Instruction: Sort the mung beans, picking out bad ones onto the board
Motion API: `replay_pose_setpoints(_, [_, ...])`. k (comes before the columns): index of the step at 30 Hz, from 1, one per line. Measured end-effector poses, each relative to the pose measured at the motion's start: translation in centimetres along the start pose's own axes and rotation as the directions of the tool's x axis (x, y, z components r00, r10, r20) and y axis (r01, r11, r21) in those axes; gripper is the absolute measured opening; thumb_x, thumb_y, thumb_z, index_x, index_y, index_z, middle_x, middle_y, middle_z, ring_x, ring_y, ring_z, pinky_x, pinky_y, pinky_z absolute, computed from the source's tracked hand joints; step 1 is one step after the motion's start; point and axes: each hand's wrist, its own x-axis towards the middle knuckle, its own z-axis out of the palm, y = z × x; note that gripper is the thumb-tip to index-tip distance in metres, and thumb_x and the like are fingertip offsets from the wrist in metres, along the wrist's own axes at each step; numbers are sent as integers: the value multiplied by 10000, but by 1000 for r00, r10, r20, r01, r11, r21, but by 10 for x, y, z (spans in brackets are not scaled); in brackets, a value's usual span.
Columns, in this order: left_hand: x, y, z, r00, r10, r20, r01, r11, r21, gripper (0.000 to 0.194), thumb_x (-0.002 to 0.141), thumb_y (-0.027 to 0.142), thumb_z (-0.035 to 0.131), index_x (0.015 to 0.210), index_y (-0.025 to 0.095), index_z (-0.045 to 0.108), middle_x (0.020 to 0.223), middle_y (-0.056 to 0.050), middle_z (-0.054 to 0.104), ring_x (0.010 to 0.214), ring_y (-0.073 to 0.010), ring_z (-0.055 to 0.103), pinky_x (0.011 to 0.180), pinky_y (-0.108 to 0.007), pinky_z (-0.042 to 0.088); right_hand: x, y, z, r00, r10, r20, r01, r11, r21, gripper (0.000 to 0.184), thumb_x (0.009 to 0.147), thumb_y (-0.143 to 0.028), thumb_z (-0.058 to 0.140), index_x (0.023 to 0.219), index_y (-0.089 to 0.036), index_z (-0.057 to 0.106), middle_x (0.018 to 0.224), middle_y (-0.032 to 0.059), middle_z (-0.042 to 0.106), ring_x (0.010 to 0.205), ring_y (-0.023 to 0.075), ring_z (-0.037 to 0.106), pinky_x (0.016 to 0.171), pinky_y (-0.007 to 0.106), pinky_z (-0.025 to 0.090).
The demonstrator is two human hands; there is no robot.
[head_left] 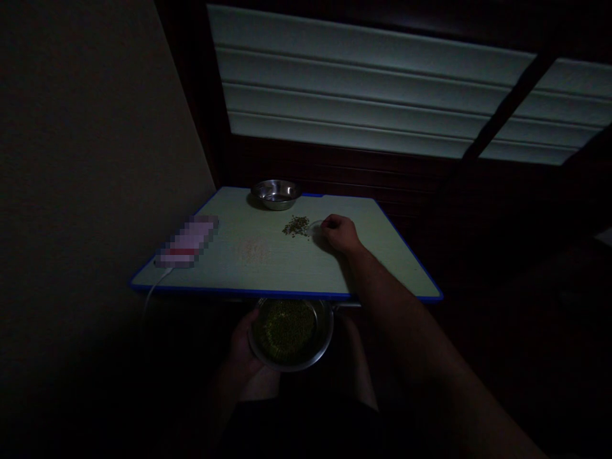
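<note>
My left hand grips the rim of a steel bowl filled with small green grains, held just below the near edge of the small table. My right hand rests on the tabletop with fingers curled, right beside a small heap of green grains. Whether anything is between those fingers is hidden in the dim light. A faint pale patch of lighter grains lies left of centre on the table.
An empty steel bowl stands at the table's far edge. A blurred pinkish flat object with a white cable lies on the left part. A wall rises at left, louvred shutters behind. The room is very dark.
</note>
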Motion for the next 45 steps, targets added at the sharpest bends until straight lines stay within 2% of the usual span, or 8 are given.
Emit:
replay_pose_setpoints(9, [3,-1,-6,997,11,76,-10,1000,-9,203,798,224,565,864,157,745,848,-88,773,839,-261,712,851,-401,521,0,0,0,1000,-2,1,2,999,46,159,649,-255,528,705,-167,647,668,-8,639,668,142,567,677,264,442])
replay_pose_setpoints(18, [6,-1,-9,994,-10,109,11,1000,-8,206,785,237,572,873,169,746,846,-77,774,859,-267,713,924,-431,486,0,1,1,999,-37,21,35,997,69,172,649,-249,527,734,-165,651,694,3,647,677,142,569,688,268,440])
replay_pose_setpoints(27, [4,-2,-4,996,-16,83,17,1000,-10,203,802,233,568,827,123,737,807,-107,767,830,-270,715,886,-412,501,-6,-21,3,989,-127,-70,131,990,54,165,717,-263,493,809,-178,599,766,19,646,720,150,569,720,281,446])
replay_pose_setpoints(30, [3,-3,-7,997,-3,82,5,1000,-31,195,810,239,574,818,127,733,785,-91,766,802,-250,716,892,-400,497,-6,-35,8,987,-159,-27,159,987,14,200,769,-283,497,917,-189,593,834,38,664,719,164,581,702,294,445])
replay_pose_setpoints(33, [4,-2,-10,993,-4,117,9,999,-44,218,808,252,581,896,120,731,886,-109,769,910,-273,703,926,-428,477,-4,-52,17,975,-198,97,202,979,-31,311,805,-266,507,1100,-198,581,835,50,681,698,185,597,695,311,442])
replay_pose_setpoints(36, [4,0,-12,987,-32,155,45,996,-79,218,789,270,596,884,128,732,826,-102,767,976,-300,683,967,-463,447,3,-69,30,941,-243,235,272,957,-100,498,836,-214,488,1334,-222,480,873,58,699,717,199,619,722,325,448])
replay_pose_setpoints(39, [4,3,-15,986,-24,164,43,993,-112,216,774,256,607,892,120,728,822,-109,764,1016,-308,667,990,-459,426,13,-86,49,884,-290,368,378,904,-197,626,836,-155,477,1442,-273,375,1054,79,693,828,222,641,766,344,467])
replay_pose_setpoints(45, [0,11,-22,994,-33,106,45,993,-111,218,790,269,602,878,112,724,839,-119,764,979,-300,680,988,-462,430,24,-126,92,663,-413,624,647,736,-200,649,803,-116,520,1416,-312,439,1348,100,554,1108,282,590,868,367,472])
